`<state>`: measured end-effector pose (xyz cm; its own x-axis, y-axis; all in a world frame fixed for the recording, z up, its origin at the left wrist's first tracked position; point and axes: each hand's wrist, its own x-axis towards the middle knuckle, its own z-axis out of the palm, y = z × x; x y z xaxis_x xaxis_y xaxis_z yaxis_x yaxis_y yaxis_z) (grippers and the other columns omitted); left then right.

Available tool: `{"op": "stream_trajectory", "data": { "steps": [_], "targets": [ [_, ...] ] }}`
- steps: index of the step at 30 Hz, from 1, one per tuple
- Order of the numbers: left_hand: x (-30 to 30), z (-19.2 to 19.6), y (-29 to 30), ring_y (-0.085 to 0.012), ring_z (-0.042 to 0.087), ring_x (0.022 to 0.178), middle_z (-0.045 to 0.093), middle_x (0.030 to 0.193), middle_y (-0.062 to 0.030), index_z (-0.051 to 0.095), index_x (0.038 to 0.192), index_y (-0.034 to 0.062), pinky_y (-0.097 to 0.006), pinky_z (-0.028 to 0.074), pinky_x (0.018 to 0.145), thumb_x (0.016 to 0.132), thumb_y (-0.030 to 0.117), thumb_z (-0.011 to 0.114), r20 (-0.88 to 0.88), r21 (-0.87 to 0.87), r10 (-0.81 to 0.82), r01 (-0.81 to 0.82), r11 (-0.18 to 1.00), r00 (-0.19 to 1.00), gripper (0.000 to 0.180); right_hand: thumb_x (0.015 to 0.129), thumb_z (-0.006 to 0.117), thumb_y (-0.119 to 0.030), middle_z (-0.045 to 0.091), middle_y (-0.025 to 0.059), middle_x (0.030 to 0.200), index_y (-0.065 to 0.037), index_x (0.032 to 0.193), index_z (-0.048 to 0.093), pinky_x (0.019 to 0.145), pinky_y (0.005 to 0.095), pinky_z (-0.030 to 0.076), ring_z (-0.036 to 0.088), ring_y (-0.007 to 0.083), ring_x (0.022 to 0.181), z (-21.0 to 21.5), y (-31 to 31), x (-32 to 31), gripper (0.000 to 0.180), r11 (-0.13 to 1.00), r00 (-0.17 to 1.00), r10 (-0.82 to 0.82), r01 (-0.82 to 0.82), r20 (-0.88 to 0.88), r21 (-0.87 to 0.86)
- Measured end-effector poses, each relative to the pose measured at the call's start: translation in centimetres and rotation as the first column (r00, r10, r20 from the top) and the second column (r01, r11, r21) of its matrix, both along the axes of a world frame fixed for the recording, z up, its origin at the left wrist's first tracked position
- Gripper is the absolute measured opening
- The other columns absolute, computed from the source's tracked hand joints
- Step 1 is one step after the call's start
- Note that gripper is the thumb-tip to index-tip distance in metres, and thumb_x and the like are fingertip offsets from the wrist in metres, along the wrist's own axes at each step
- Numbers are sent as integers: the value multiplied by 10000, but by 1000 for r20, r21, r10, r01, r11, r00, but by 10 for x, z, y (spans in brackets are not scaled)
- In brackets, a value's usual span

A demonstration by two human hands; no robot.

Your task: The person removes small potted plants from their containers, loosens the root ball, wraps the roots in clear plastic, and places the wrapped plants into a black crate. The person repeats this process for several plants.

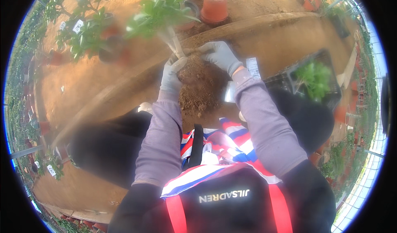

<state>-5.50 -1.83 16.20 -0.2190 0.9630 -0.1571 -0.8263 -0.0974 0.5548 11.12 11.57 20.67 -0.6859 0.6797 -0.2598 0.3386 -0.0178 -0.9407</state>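
Note:
My left hand point(171, 73), in a pale grey glove, is closed round the lower stem of a leafy plant point(159, 16). Its thick pale stems point(175, 43) lean up and to the left, under fleshy green leaves blurred by motion. Close beside the stem's lower end is my right hand point(221, 56), gloved too, its fingers bent and pressed together by a brown, root-like bit. What exactly they pinch is too small to make out. Below both hands lies a heap of loose brown soil point(200, 90).
An upturned orange-brown pot point(214, 6) stands beyond my hands. Potted plants with white tags point(77, 26) are at the left. On the right, a black crate point(285, 79) holds a green plant point(314, 79). A printed white label point(253, 67) shows beside my right wrist.

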Motion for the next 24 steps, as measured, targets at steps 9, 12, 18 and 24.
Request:
{"op": "stream_trajectory", "data": {
  "steps": [9,12,18,24],
  "targets": [
    [-10,-8,-1,-195,624,1106,694,1162,-78,649,1218,11,-328,403,1056,836,132,718,-111,-126,72,-86,988,991,407,881,723,-104,651,143,1277,-8,1302,606,970,337,511,614,234,1174,-79,18,119,447,997,738,-48,1,673,71],
    [-8,-4,-3,-183,609,1115,698,1151,-70,662,1209,18,-324,408,1038,820,147,743,-195,-202,85,-125,971,977,418,883,736,-155,679,130,1190,4,1231,624,992,344,475,622,232,1135,-103,-13,130,399,995,677,-39,93,735,-32],
    [-13,1,-7,-167,613,1042,699,1120,-46,667,1189,19,-296,415,999,788,145,780,-205,-242,-28,-23,970,978,436,861,773,-189,708,86,1040,-7,1075,668,998,320,420,632,200,1026,-58,-11,130,301,974,938,-88,151,335,-166],
    [9,3,15,-156,619,1052,683,1110,-44,638,1200,13,-290,450,985,808,103,745,42,-76,-129,132,988,991,417,890,756,-125,689,47,1002,-13,1119,639,891,267,486,624,119,948,20,8,75,281,931,936,-331,345,-123,119]
  ]
}}
